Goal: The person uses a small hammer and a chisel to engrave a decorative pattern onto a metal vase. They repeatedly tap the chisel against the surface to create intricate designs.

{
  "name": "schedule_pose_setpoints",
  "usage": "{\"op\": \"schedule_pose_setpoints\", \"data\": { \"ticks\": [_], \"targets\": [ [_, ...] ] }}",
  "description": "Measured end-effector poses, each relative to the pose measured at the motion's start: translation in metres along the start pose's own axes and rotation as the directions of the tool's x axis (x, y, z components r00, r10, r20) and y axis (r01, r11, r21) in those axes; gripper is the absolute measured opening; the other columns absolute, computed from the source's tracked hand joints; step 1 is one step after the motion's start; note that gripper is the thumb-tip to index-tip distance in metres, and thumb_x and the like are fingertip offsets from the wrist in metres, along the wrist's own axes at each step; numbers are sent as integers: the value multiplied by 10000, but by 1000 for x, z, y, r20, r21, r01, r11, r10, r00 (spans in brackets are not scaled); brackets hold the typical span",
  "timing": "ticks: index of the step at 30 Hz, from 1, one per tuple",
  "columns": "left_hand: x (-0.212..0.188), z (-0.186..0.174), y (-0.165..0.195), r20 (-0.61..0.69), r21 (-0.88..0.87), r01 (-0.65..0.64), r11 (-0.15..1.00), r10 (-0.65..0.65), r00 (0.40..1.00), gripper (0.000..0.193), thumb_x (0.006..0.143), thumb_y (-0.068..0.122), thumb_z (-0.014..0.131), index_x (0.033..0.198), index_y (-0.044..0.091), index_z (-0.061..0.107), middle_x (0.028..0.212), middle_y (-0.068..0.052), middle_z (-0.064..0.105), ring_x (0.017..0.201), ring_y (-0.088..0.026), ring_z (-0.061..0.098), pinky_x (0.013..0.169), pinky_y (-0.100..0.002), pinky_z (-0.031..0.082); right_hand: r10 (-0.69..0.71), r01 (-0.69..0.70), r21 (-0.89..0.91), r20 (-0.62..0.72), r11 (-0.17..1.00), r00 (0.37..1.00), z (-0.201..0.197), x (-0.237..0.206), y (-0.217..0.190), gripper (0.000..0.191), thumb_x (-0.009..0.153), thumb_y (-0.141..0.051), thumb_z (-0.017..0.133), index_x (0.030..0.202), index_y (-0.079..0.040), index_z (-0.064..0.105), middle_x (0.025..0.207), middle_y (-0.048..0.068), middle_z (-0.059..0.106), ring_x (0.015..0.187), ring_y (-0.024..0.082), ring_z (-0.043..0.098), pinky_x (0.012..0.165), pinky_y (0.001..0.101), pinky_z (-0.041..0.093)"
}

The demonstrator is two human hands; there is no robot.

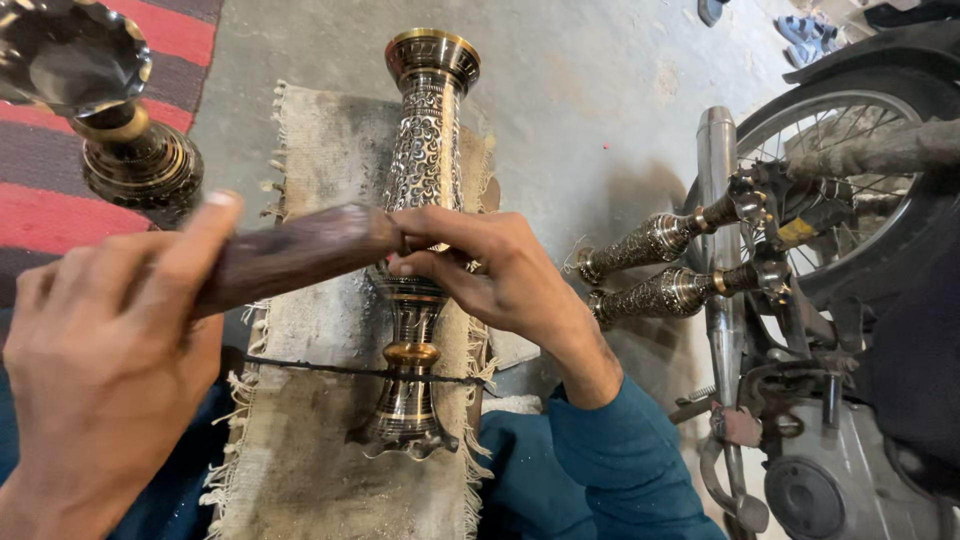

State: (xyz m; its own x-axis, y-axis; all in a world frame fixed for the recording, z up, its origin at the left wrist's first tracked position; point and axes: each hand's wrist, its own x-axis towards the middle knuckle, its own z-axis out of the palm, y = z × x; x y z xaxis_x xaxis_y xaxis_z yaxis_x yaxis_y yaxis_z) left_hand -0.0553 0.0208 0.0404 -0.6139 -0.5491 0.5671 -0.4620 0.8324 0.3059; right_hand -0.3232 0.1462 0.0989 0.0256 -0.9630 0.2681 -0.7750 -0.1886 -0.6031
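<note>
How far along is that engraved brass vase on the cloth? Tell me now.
Done: scroll pattern covers the tall engraved brass vase from neck to middle; two similar patterned vases lie beside the motorcycle. In hand: the left hand holds a dark wooden bar, the right hand rests on the vase's waist. Left: seemingly the plainer banded foot.

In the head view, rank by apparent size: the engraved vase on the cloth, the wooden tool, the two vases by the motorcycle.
1. engraved vase
2. wooden tool, nearer the camera, so unsure
3. two vases, alike
</note>
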Motion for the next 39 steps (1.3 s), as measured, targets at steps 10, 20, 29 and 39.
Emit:
{"op": "schedule_pose_setpoints", "data": {
  "ticks": [10, 20, 29, 39],
  "targets": [
    [17, -12, 22, 6, -386, 127, 914, -135, 991, 766, 883, 119, 708, 1589, 192, 420, 1175, -118, 582, 1118, -327, 614, 979, -452, 492, 4, -2, 62, -32, 998, 999, -6, -5, 0, 285, 1022, -119, 721, 1299, -87, 662, 1075, 49, 787, 945, 158, 795, 811, 321, 655],
    [19, -13, 25, 46, 213, -73, 974, 65, 997, 782, 751, 87, 823, 1482, 189, 567, 1061, -114, 645, 903, -323, 647, 843, -471, 530, -13, 17, 102, -37, 995, 999, -7, -8, 12, 314, 1001, -123, 739, 1307, -115, 668, 1068, 44, 794, 932, 156, 803, 813, 300, 684],
    [23, -11, 26, -39, -69, 21, 997, -24, 999, 744, 880, 75, 779, 1548, 229, 489, 1202, -93, 611, 1016, -302, 653, 926, -434, 534, -42, 49, 105, -68, 993, 997, -10, -14, 21, 324, 1005, -128, 739, 1319, -109, 661, 1096, 60, 792, 969, 169, 806, 841, 306, 680],
    [22, -10, 28, 69, 92, -20, 996, 13, 998, 783, 800, 50, 814, 1518, 198, 538, 1164, -101, 638, 1004, -313, 645, 890, -470, 523, -77, 81, 50, -81, 995, 994, -11, -18, 29, 354, 999, -165, 743, 1340, -123, 658, 1122, 35, 793, 983, 170, 804, 820, 319, 663]
  ]
}}
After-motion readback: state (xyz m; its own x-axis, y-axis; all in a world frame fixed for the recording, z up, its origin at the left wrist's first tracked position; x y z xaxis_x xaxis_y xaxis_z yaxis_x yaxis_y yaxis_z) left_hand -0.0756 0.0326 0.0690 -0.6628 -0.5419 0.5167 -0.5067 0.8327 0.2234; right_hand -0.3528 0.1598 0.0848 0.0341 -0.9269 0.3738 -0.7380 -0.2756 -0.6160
